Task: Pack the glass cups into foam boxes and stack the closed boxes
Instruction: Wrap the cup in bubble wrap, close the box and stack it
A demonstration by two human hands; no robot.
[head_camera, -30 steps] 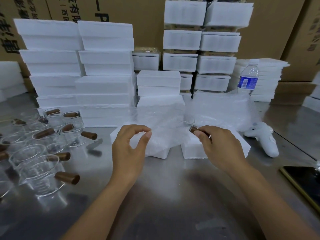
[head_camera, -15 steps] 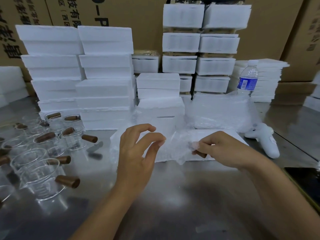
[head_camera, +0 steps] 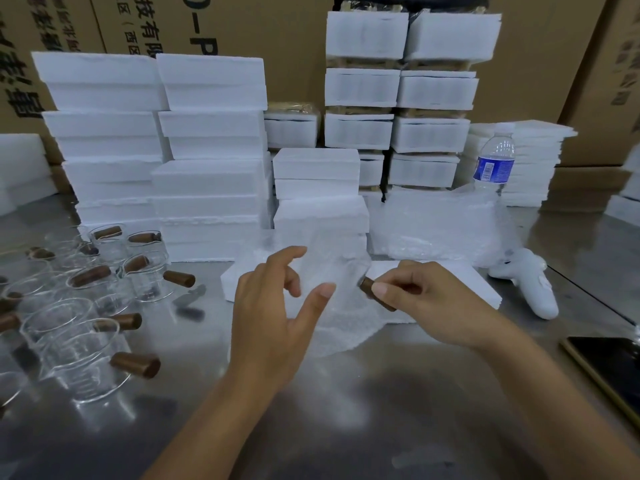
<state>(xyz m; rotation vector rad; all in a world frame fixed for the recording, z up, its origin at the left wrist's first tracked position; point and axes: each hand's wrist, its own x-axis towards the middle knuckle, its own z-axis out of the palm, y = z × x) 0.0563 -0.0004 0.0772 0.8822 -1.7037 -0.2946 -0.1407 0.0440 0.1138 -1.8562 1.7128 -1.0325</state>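
Observation:
My right hand (head_camera: pixel 420 303) pinches the brown wooden handle (head_camera: pixel 375 296) of a glass cup wrapped in clear bubble wrap (head_camera: pixel 332 271), held just above the steel table. My left hand (head_camera: pixel 277 306) hovers beside the wrap with fingers spread, holding nothing. An open foam box (head_camera: pixel 450 285) lies flat behind my hands. Several bare glass cups with wooden handles (head_camera: pixel 86 327) crowd the left of the table. Closed foam boxes (head_camera: pixel 207 168) are stacked in columns at the back.
A pile of bubble wrap (head_camera: pixel 440 226) lies at centre right, with a water bottle (head_camera: pixel 495 164) behind it. A white controller (head_camera: pixel 530 282) rests to the right, and a dark phone (head_camera: pixel 613 365) sits at the right edge. Cardboard cartons (head_camera: pixel 242 26) wall the back.
My right hand has lifted the wrapped cup slightly and turned it, so the handle now shows. My left hand let go of the wrap and opened its fingers wider.

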